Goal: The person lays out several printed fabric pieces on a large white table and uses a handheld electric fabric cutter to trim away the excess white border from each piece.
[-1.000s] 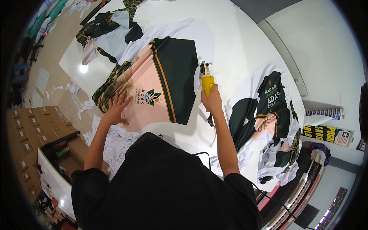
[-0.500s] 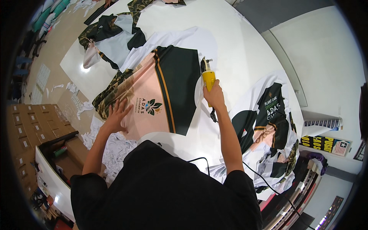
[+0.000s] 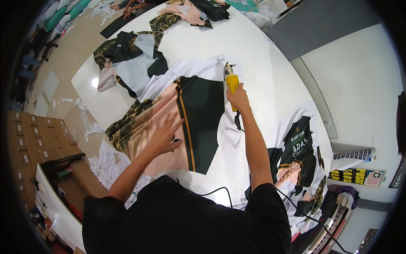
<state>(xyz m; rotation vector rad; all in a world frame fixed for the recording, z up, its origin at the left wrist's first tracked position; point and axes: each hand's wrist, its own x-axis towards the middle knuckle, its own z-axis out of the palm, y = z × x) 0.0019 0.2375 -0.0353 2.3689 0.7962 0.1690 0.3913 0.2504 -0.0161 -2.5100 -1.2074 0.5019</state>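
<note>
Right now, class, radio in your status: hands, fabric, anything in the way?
Left hand open over printed panel. Right hand gripping yellow cutter beside panel's dark edge. Possibly in the way: white fabric near the cutter.

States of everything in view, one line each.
Printed panel: spread out, wrinkled on its left side
Left hand: open over the printed panel, contact unclear
Yellow cutter: held, running or off unclear
Right hand: closed around the yellow cutter
Grey fabric: rumpled
Garment pieces at right: bunched, overlapping
White scraps: heaped
Cardboard boxes: stacked
</note>
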